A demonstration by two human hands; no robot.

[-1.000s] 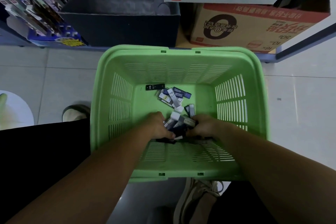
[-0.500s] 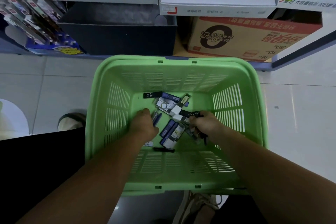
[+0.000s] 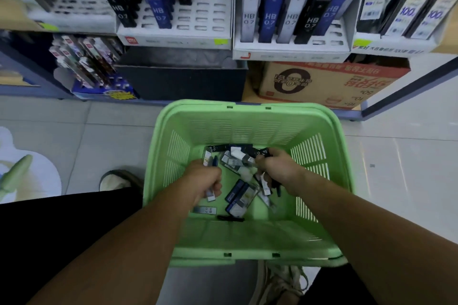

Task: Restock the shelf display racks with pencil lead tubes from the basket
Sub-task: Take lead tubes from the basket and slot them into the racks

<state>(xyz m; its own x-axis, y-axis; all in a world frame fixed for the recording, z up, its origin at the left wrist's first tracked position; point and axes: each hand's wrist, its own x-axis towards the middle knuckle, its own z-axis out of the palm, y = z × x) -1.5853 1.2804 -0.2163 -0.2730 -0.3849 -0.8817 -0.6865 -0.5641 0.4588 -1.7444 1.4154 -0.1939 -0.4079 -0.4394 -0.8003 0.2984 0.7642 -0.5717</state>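
Down in a stationery aisle, both of the person's hands work inside a green slatted basket (image 3: 247, 238) set on the tiled floor (image 3: 396, 156) at the foot of the shelving. From my remote station I see the left hand (image 3: 207, 177) with its fingers curled into a fist round a small bunch of pencil lead tubes (image 3: 207, 159). One pale tube sticks out above the knuckles and another end shows below the thumb. The right hand (image 3: 278, 171), just across the basket, is likewise closed round several tubes, a black one jutting from the top of the fist and white ends hanging beneath it. Between and below the two hands, more loose tubes (image 3: 239, 197) in blue, grey and black lie scattered on the basket's bottom. A grey tube (image 3: 208, 210) marked HB 0.7 lies flat near the left wrist. Above the basket, the left display rack (image 3: 188, 20) shows many open slots beside a few upright tubes, while the right display rack (image 3: 292, 49) holds rows of upright tubes marked HB 0.7. Beneath the shelf sit a dark bin (image 3: 181, 79) and a printed cardboard box (image 3: 329, 82). A shoe (image 3: 115, 181) shows left of the basket.
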